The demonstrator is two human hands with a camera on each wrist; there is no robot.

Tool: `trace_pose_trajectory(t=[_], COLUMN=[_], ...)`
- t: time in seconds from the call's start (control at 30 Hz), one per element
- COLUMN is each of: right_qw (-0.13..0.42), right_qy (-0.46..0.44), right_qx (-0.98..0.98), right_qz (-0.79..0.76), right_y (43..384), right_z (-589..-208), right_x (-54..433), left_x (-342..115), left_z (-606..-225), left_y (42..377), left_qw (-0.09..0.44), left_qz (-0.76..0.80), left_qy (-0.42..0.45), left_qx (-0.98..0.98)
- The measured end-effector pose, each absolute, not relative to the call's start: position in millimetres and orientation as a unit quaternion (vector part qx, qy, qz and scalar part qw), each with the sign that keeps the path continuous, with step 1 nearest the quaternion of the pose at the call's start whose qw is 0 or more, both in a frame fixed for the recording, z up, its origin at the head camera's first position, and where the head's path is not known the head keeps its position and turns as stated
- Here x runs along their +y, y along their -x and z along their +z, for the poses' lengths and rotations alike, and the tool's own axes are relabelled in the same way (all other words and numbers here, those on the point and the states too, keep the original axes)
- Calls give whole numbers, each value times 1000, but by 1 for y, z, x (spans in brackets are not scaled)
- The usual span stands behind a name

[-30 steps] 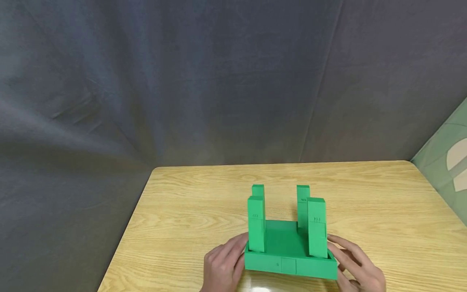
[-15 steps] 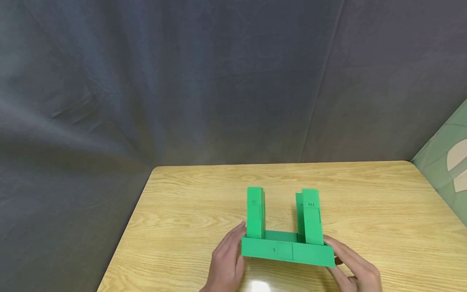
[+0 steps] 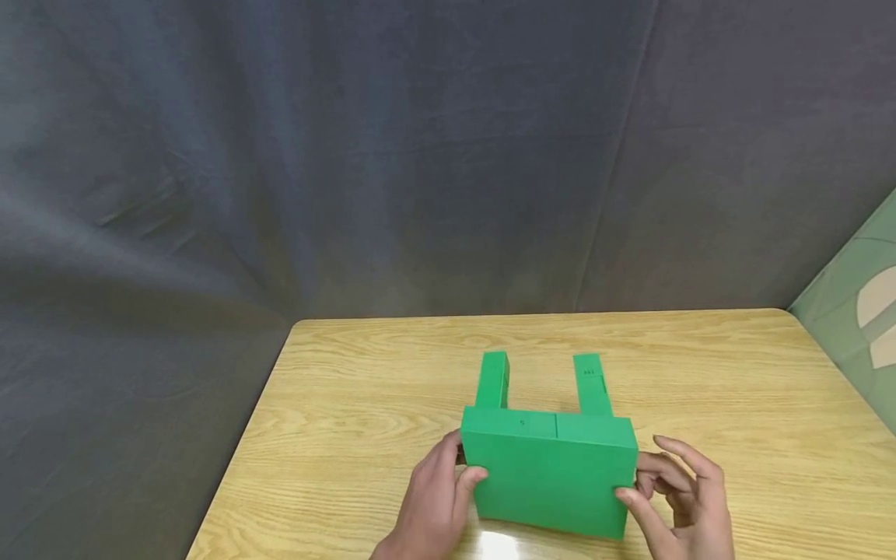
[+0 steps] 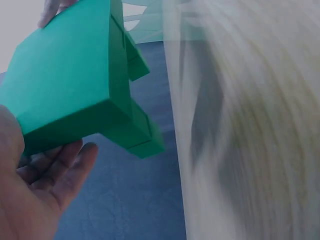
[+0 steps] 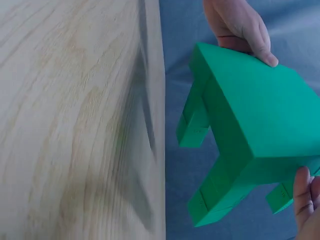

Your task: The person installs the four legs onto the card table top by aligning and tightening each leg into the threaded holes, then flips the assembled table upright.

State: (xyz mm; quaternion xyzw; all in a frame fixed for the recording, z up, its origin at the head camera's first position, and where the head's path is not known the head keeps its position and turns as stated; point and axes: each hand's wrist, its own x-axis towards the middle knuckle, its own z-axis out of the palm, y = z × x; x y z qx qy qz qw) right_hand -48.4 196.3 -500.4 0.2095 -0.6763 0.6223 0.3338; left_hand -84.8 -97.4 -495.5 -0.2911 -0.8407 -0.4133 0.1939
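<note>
A green miniature table (image 3: 549,474), with a flat boxy top and several square legs, is held tilted between both hands. Its smooth flat face is toward the head camera and its legs (image 3: 493,381) point away over the tabletop. My left hand (image 3: 432,498) grips the left end, thumb on the flat face and fingers behind the edge. At the opposite end my right hand (image 3: 689,502) pinches the edge, with its index finger lifted off. In the left wrist view the green miniature table (image 4: 65,75) is off the wooden surface, over which a shadow falls.
The wood-grain table (image 3: 364,373) lies beneath the hands. Behind it and to the left hangs a dark grey-blue cloth (image 3: 434,155). A green panel with pale shapes (image 3: 861,311) stands at the right edge.
Both hands have tipped the green miniature table away from me. Its legs stood upright before; now they point away and its flat underside shows. The right index finger has lifted off.
</note>
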Motion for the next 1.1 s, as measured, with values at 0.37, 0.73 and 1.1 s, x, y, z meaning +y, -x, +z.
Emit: trace_pose_trajectory(t=[0.37, 0.73, 1.1], right_qw=[273, 150, 81], right_qy=[-121, 40, 86], right_qx=[-594, -639, -693], right_qz=[747, 753, 711], right_y=[54, 67, 83], right_z=[-491, -490, -486], right_x=[194, 202, 203], left_x=[-88, -79, -79], left_z=[-478, -476, -479], left_y=[87, 99, 116], left_qw=[156, 102, 50], left_qz=[-499, -582, -603], left_qy=[213, 115, 61], left_qx=[-825, -798, -794])
